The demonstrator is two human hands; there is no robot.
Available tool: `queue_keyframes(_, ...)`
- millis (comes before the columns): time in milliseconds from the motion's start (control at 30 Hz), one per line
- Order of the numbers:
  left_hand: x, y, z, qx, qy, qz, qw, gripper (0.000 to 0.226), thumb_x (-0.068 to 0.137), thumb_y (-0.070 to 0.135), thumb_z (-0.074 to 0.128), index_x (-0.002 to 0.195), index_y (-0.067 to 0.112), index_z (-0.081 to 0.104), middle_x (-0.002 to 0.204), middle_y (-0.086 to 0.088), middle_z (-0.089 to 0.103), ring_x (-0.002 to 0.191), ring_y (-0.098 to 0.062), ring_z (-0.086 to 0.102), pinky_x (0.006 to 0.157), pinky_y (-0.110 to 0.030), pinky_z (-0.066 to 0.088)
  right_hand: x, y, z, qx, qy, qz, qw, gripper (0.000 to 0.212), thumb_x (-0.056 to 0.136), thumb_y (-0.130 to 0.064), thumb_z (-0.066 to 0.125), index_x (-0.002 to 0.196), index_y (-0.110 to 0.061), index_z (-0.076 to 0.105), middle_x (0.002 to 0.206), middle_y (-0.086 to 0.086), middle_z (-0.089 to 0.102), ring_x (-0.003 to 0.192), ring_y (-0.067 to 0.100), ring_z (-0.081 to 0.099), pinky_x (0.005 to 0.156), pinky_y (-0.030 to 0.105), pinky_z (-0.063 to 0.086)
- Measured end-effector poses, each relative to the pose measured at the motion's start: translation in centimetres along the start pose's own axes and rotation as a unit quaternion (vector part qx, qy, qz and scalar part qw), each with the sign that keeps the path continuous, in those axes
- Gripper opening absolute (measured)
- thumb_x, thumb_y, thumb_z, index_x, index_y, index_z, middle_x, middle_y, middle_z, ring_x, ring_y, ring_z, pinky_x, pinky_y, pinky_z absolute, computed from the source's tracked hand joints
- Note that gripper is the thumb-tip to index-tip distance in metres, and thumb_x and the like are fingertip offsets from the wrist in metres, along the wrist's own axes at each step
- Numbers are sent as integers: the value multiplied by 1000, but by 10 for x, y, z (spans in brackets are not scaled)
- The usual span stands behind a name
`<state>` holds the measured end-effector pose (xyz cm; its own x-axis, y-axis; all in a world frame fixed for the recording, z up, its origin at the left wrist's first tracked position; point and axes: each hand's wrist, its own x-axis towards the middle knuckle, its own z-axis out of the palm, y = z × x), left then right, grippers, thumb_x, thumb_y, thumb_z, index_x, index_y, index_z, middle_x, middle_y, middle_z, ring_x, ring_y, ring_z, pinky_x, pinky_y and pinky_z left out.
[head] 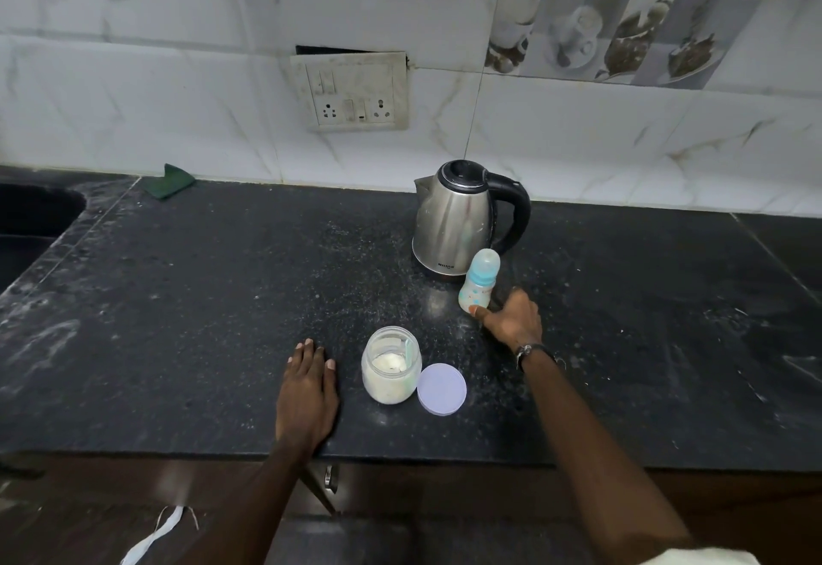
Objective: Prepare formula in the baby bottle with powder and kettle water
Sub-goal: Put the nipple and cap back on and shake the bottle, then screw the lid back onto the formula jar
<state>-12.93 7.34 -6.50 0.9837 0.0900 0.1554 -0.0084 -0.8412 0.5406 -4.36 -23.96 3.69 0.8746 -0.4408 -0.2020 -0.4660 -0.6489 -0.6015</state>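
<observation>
A small baby bottle (pixel 479 280) with a blue collar and clear cap stands tilted on the black counter (pixel 222 297), just in front of a steel kettle (pixel 458 221) with a black handle. My right hand (pixel 511 319) grips the bottle's base, thumb on its front. An open glass jar (pixel 390 365) of white powder holds a pale green scoop (pixel 408 350). Its lilac lid (pixel 441 389) lies flat to the jar's right. My left hand (pixel 309 391) rests flat on the counter, left of the jar, holding nothing.
A wall socket panel (pixel 353 92) hangs on the tiled wall behind. A green cloth (pixel 175 181) lies at the back left, beside a dark sink (pixel 35 213). White dust speckles the counter. A cabinet handle (pixel 329 475) shows below the front edge.
</observation>
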Motion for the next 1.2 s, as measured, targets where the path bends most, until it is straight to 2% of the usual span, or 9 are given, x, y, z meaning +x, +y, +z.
queue_keyframes(133,-9,8,-11,-118,17,5,993,68,99,52,34,143,3,51,153,-11,44,143,-25,40,119,-39,26,-30,10,-2,-10,46,-45,998,59,82,-35,77,131,-11,53,104,3,70,104,26,64,85,36,51)
queue_keyframes(267,-14,20,-9,-203,-10,34,979,88,85,64,49,154,11,35,158,0,35,144,-15,36,117,-27,27,-56,15,-1,-80,-67,-128,986,50,81,-40,77,121,-15,60,103,1,66,98,21,62,84,32,50)
queue_keyframes(433,-17,46,4,-270,-64,27,960,136,55,82,74,159,22,10,165,2,22,150,-10,25,119,-28,25,-78,20,19,-179,-198,-250,931,87,68,-46,84,141,-16,47,140,7,49,127,24,48,102,32,40)
queue_keyframes(567,-20,58,11,-287,-69,-3,956,152,40,82,80,158,26,3,163,-1,29,147,-14,32,116,-32,31,-91,18,33,-277,-207,-299,889,99,57,-61,84,138,-18,47,133,7,47,120,29,48,96,41,47)
queue_keyframes(800,-23,61,13,-289,-46,-26,956,138,43,57,96,155,32,19,143,9,55,128,-6,53,106,-32,45,-96,14,38,-336,-178,-313,870,82,66,-46,84,134,-16,48,131,9,50,117,33,52,91,44,49)
queue_keyframes(967,-29,65,11,-272,-19,2,962,113,50,55,95,145,27,40,138,15,58,122,-1,56,100,-24,48,-89,2,17,-288,-138,-254,913,85,81,-46,72,151,-34,24,141,22,34,122,43,46,102,50,45)
queue_keyframes(1033,-32,65,11,-275,-14,15,961,102,51,55,94,139,31,48,132,23,59,119,4,57,99,-22,49,-87,-5,7,-226,-69,-257,937,75,88,-43,65,151,-37,25,135,21,34,118,42,45,101,47,44)
queue_keyframes(1100,-33,65,10,-275,-8,19,961,97,53,53,94,137,33,51,129,26,60,118,6,57,98,-20,48,-86,-11,0,-112,-22,-283,952,61,91,-36,63,147,-30,38,130,18,39,118,37,45,102,42,42)
queue_keyframes(1200,-35,68,10,-280,-8,20,960,93,55,48,95,135,37,50,128,29,58,117,10,56,97,-13,45,-91,-21,-7,81,4,-294,952,42,84,-37,71,121,-22,56,120,6,49,107,21,53,92,36,50)
